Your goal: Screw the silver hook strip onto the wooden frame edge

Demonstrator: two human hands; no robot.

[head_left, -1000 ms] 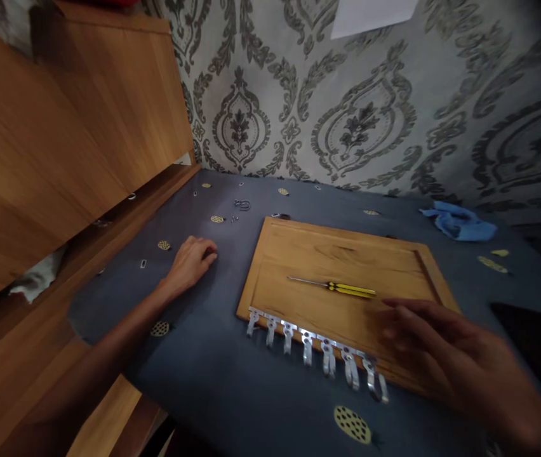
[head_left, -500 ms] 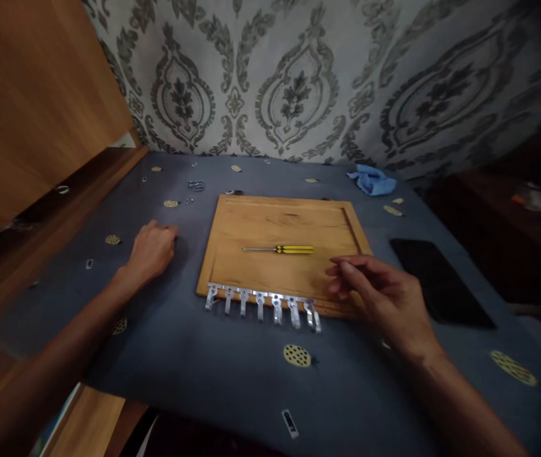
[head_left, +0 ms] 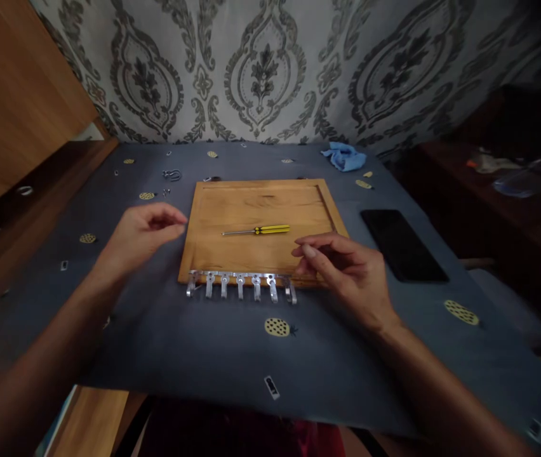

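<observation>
Screwdriver [head_left: 273,229] laid nine-to-three, at ten o'clock from nearer right hand [head_left: 359,276]: fingers [head_left: 330,240] near-pinched, contents unclear. Left hand [head_left: 132,240]: half-open, empty.

Here's a lone head-worn camera, peering forward and down from the person's own viewpoint across the bench [head_left: 213,362]! It sits close in, forearms [head_left: 442,368] sweeping up from the lower corners, both hands [head_left: 359,273] at middle depth, the wooden board [head_left: 261,206] near centre. Beyond, the patterned wall [head_left: 263,82] fills the top, facing the lens.
</observation>
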